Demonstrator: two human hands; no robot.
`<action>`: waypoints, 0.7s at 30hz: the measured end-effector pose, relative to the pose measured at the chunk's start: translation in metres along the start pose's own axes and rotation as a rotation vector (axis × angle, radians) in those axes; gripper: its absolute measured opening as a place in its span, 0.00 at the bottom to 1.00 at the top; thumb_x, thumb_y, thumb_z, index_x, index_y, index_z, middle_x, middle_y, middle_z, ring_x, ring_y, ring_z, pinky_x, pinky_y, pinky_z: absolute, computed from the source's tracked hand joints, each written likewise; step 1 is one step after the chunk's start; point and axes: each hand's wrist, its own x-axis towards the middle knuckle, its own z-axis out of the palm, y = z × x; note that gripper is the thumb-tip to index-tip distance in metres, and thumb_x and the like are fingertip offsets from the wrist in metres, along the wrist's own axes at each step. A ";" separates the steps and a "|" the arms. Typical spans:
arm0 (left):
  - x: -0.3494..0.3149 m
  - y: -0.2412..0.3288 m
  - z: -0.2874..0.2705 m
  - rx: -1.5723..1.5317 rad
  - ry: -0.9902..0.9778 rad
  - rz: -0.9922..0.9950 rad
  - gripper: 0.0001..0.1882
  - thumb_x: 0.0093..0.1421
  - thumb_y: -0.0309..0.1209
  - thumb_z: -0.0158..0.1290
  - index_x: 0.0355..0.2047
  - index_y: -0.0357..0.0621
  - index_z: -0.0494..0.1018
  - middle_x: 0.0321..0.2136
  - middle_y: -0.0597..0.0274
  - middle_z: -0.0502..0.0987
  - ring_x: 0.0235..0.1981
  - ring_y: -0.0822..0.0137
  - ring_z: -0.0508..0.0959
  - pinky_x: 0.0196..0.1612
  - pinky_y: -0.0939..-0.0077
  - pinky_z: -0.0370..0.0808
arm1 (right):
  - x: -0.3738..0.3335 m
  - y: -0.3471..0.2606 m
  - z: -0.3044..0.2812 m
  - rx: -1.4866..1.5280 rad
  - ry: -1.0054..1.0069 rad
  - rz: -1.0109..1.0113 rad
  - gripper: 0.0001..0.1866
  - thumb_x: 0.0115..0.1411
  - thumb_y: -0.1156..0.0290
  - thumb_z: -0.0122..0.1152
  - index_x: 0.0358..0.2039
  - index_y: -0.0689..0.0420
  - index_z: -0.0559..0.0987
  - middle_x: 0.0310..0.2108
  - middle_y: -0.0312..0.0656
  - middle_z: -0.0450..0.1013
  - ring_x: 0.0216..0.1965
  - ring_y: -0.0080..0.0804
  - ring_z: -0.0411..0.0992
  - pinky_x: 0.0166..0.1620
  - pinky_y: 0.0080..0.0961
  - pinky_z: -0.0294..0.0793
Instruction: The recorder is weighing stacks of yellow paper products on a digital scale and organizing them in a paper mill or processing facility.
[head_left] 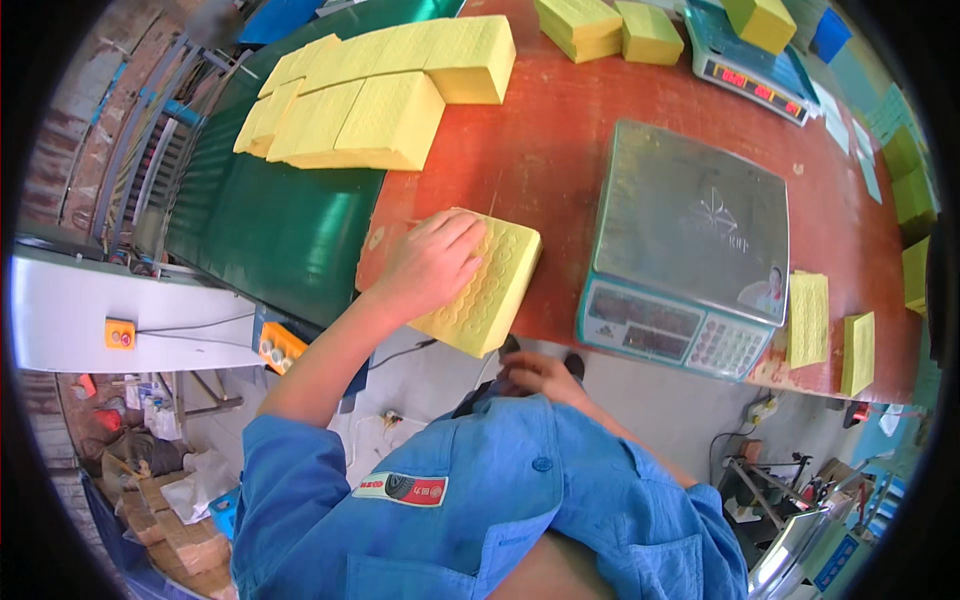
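My left hand (432,262) grips a thick stack of yellow embossed paper (490,285) from its left side. The fingers lie over its top, and the thumb is hidden. That stack sits at the near edge of the red-brown table (540,200), its near corner jutting past the edge. In front of my waist is my right hand (545,378), below the table edge, with loosely bent fingers apart and nothing visible in them. A large digital scale (690,225) with a grey metal plate stands on the table to the right of the stack.
Several yellow stacks (370,95) stand in rows at the far left, partly on a green conveyor belt (270,215). A second scale (750,60) at the back right carries a yellow stack (762,22). Thin yellow stacks (808,320) lie right of the large scale. An orange button box (280,347) sits by the belt.
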 end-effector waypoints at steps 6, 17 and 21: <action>-0.035 0.058 -0.016 0.060 0.156 -0.320 0.39 0.57 0.40 0.59 0.67 0.44 0.59 0.67 0.40 0.54 0.67 0.41 0.57 0.64 0.47 0.60 | 0.012 0.012 -0.013 0.399 -0.097 -0.037 0.32 0.64 0.67 0.56 0.65 0.64 0.60 0.59 0.48 0.67 0.58 0.42 0.67 0.59 0.38 0.66; -0.064 0.059 0.022 -0.121 0.066 -0.573 0.46 0.53 0.49 0.61 0.67 0.42 0.58 0.66 0.36 0.55 0.66 0.40 0.58 0.65 0.52 0.60 | 0.018 0.007 0.019 0.484 -0.012 -0.193 0.23 0.69 0.61 0.50 0.59 0.61 0.68 0.55 0.43 0.71 0.56 0.34 0.68 0.60 0.34 0.65; -0.090 0.030 0.020 -1.105 0.267 -0.692 0.43 0.55 0.45 0.59 0.67 0.40 0.57 0.64 0.44 0.61 0.65 0.54 0.62 0.64 0.61 0.61 | 0.011 -0.025 0.033 0.042 0.279 -0.478 0.28 0.71 0.60 0.50 0.65 0.62 0.64 0.54 0.41 0.72 0.51 0.27 0.70 0.54 0.27 0.69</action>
